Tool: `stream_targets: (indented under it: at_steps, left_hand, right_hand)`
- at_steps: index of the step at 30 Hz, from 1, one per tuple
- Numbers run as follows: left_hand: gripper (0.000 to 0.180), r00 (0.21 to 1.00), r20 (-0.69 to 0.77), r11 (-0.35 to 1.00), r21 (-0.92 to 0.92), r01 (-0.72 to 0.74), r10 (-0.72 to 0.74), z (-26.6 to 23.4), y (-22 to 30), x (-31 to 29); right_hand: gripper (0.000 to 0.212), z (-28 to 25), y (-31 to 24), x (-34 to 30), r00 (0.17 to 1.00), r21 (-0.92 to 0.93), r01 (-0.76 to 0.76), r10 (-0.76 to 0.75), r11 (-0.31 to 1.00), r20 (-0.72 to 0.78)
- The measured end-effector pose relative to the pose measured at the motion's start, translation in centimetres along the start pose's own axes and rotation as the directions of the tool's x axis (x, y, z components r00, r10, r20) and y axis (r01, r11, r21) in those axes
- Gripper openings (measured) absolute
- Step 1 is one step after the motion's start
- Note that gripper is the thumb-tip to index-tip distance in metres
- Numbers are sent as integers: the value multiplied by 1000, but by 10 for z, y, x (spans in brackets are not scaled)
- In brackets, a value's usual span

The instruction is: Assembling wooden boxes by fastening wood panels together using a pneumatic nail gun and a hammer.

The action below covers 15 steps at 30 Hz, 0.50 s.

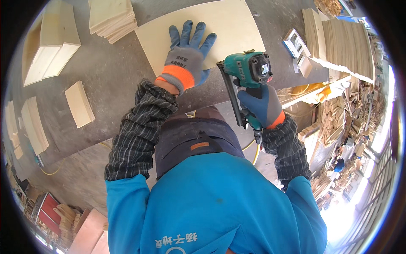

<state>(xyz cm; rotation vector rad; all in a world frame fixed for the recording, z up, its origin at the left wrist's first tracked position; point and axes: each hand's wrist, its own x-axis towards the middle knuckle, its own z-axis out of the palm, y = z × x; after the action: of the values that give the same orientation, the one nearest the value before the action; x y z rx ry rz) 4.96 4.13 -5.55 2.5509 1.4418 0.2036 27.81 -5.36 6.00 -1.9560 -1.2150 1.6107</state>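
A pale plywood panel (pixel 228 27) lies flat on the dark worktable (pixel 114 89), its near edge close to me. My left hand (pixel 186 57), in a blue and grey glove with an orange cuff, rests on the panel's left part with fingers spread. In a matching glove, my right hand (pixel 266 103) grips the handle of a teal pneumatic nail gun (pixel 243 67). The gun's nose is over or beside the panel's near right edge; whether it touches cannot be made out. A yellow air hose (pixel 257 153) runs below the gun.
Stacked thin wood sheets (pixel 112 19) stand at the far left, beside a plywood box (pixel 53 42). A small board (pixel 80 104) and wood strips (pixel 34 125) lie on the left. At right are a pack of nail strips (pixel 296 43) and tall stacked slats (pixel 347 46); wood scraps (pixel 338 122) pile beyond.
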Motion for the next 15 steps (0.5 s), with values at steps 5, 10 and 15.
stream_targets:
  at_steps: [5, 10, 15]
  left_hand:
    - [90, 996, 81, 994, 107, 21, -30, -1, 0, 1]
    - [90, 998, 64, 999, 35, 10, -12, -3, 0, 1]
    - [96, 999, 44, 998, 67, 11, -14, -2, 1, 0]
  right_hand:
    - [32, 2, 1, 2, 1000, 39, -2, 1, 999, 18]
    - [37, -3, 1, 2, 1000, 40, 7, -7, 999, 7]
    - [32, -15, 2, -5, 998, 71, -18, 22, 997, -65]
